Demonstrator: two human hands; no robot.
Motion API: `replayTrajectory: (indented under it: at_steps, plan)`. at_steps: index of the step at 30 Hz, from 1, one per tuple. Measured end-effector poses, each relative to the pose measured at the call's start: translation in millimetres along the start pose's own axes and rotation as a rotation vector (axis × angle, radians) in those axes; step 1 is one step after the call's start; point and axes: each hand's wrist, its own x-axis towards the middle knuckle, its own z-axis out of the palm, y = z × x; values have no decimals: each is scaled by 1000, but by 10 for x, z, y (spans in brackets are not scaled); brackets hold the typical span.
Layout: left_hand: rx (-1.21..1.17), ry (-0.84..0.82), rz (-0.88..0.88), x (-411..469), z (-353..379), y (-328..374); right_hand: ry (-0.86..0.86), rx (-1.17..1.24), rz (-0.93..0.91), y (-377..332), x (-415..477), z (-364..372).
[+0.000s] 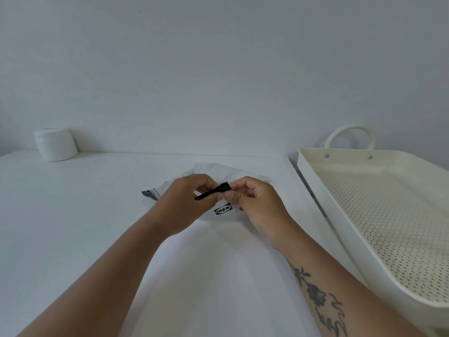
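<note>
Both hands hold a small black peg (213, 190) just above a white plastic bag (213, 169) lying on the white table (73, 215). The left hand (184, 203) curls its fingers round the thin end, and the right hand (257, 205) pinches the thicker end. A cream perforated tray (388, 215) sits to the right, and a white jar (55, 144) stands far left by the wall

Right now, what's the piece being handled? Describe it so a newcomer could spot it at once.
On the white table, left of the perforated cream tray, a crumpled pale bag with an IKEA logo lies mid-table. Just above it, the left hand and right hand pinch a short black peg between them. It alone is thin and black, widening toward its right end.
</note>
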Motion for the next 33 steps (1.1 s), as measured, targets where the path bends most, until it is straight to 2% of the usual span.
replayTrajectory:
  at_steps: [3,6,11,27,29,33]
  plan:
    - [48,-15,13,10,19,-5,0,-13,9,-13,1,-7]
    - [99,-6,19,19,35,-6,2,-133,18,-16,12,-3]
    - [56,39,20,3,39,1,12,-229,-1,-20,33,-11]
    - [113,39,-1,29,-64,-90,154,-291,-53,-27,80,-151]
    - [120,34,18,14,-49,-80,119,-418,-90,-7,65,-154]
    - [192,46,76,12,7,-35,62,-630,-302,-8,13,-130]
